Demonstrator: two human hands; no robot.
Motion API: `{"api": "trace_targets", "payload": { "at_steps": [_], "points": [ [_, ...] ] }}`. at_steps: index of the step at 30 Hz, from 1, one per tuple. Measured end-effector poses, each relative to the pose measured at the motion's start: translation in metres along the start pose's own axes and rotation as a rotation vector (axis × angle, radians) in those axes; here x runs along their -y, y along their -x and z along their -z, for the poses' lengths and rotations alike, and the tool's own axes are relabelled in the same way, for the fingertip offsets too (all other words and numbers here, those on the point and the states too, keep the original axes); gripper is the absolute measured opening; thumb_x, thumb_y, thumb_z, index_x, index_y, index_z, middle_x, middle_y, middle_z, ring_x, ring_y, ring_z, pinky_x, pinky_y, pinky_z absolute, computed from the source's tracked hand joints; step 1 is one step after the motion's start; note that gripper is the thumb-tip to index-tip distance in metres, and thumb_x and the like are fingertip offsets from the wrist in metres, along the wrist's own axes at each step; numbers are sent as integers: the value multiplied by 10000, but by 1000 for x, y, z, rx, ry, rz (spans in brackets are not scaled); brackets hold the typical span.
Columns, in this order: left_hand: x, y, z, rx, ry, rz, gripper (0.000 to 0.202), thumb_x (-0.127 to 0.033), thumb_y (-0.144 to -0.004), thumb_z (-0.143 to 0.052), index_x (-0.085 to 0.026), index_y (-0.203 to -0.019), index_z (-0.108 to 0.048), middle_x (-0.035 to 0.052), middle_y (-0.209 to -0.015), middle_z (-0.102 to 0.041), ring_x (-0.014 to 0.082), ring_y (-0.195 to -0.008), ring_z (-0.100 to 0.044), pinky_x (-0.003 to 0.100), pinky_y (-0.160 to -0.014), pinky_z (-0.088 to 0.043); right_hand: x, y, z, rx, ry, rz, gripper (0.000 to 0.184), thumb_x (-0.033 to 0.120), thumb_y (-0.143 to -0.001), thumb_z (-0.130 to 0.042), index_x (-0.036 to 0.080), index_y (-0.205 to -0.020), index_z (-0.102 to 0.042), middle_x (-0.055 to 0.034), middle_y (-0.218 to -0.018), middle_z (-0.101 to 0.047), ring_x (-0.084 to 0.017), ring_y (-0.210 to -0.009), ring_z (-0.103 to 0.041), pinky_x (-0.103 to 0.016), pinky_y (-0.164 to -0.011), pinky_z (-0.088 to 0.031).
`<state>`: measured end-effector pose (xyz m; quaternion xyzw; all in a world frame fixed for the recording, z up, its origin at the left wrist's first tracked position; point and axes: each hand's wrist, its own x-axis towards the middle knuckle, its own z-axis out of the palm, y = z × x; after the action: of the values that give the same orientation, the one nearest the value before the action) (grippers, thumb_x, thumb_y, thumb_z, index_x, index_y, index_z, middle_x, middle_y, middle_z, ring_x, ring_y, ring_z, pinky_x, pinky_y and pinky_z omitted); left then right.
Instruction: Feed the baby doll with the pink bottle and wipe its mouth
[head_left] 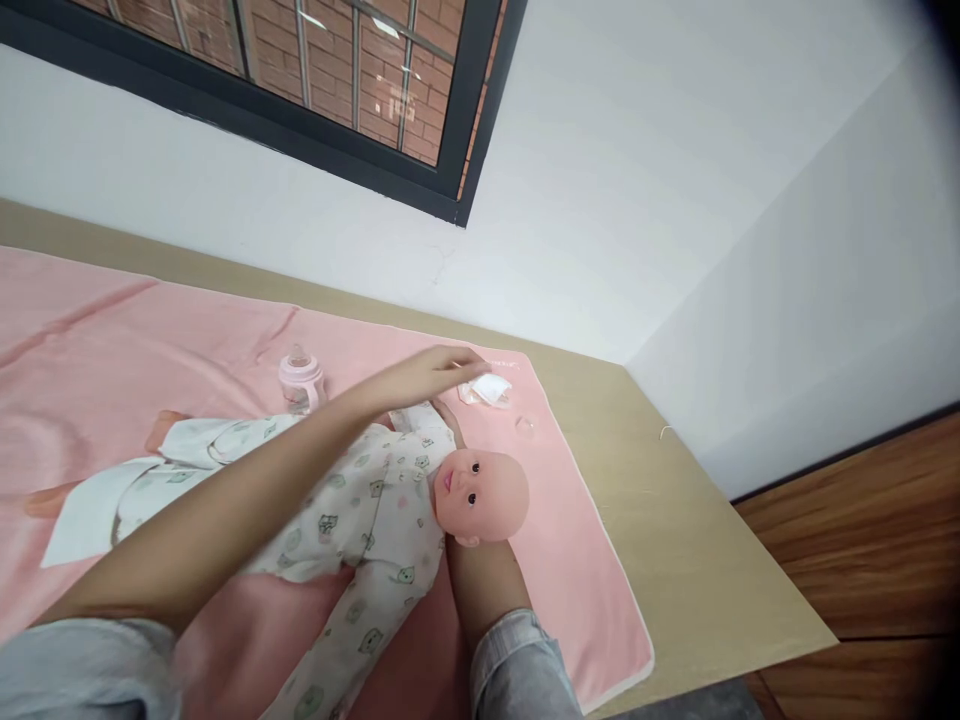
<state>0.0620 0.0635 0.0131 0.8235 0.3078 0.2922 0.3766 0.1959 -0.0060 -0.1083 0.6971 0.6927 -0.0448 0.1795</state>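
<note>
A baby doll point(480, 495) in a white printed sleepsuit point(367, 500) lies on its back on a pink blanket point(585, 560), its head to the right. My left hand point(431, 375) reaches over the doll's chest. Its fingers are held together, with the tips pinching the edge of a small white folded cloth point(493, 388) on the blanket beyond the doll's shoulder. My right forearm point(484, 585) comes up from below and runs under the doll's head. That hand is hidden behind the head.
A pink baby bottle point(300, 380) stands upright behind the doll's body. A small clear cap point(525, 425) lies near the folded cloth. A white cloth point(86, 515) covers the doll's legs. The tan table point(697, 540) ends at the right over a wooden floor point(862, 560); a wall and window stand behind.
</note>
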Motion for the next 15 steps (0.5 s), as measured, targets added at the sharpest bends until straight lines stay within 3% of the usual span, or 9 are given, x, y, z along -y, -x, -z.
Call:
{"api": "trace_targets", "payload": {
  "at_steps": [3, 6, 8, 10, 12, 15],
  "points": [
    [9, 40, 36, -293, -124, 61, 432, -560, -887, -521, -219, -1116, -656, 41, -1200, -644, 223, -1023, -602, 305, -881, -471, 12, 0, 22, 99, 50, -36, 134, 367, -733, -704, 286, -835, -736, -21, -887, -723, -276, -959, -707, -347, -695, -604],
    [36, 77, 63, -497, -363, 152, 451, -521, -860, -559, -233, -1206, -596, 41, -1230, -594, 192, -897, -586, 285, -764, -473, 28, -7, 44, 492, 247, -256, 225, 209, -592, -800, 248, -808, -748, -49, -926, -744, -341, -953, -713, -453, -809, -588],
    [59, 96, 77, -533, -462, 248, 561, -503, -841, -567, -233, -1328, -497, 67, -1224, -551, 185, -853, -576, 290, -750, -483, 37, -13, 52, 800, 431, -414, 371, 114, -527, -817, 200, -883, -761, -113, -1010, -741, -400, -988, -694, -527, -884, -542],
    [81, 111, 90, -538, -576, 363, 656, -471, -824, -577, -216, -1404, -410, 93, -1198, -521, 195, -847, -572, 320, -785, -496, 42, -17, 53, 974, 545, -456, 463, 86, -531, -808, 152, -986, -753, -172, -1080, -721, -428, -1035, -670, -548, -926, -509],
    [99, 122, 101, -530, -674, 462, 694, -429, -814, -583, -206, -1434, -367, 113, -1192, -487, 207, -866, -579, 360, -833, -502, 42, -18, 51, 1002, 560, -418, 483, 77, -547, -798, 138, -1023, -746, -184, -1112, -709, -423, -1072, -656, -531, -964, -489],
    [120, 129, 110, -487, -744, 546, 683, -400, -817, -565, -202, -1440, -367, 142, -1208, -449, 239, -939, -590, 416, -887, -492, 40, -14, 50, 956, 457, -375, 421, 22, -526, -782, 175, -918, -773, -144, -1094, -723, -411, -1113, -638, -498, -1032, -446]
  ]
}}
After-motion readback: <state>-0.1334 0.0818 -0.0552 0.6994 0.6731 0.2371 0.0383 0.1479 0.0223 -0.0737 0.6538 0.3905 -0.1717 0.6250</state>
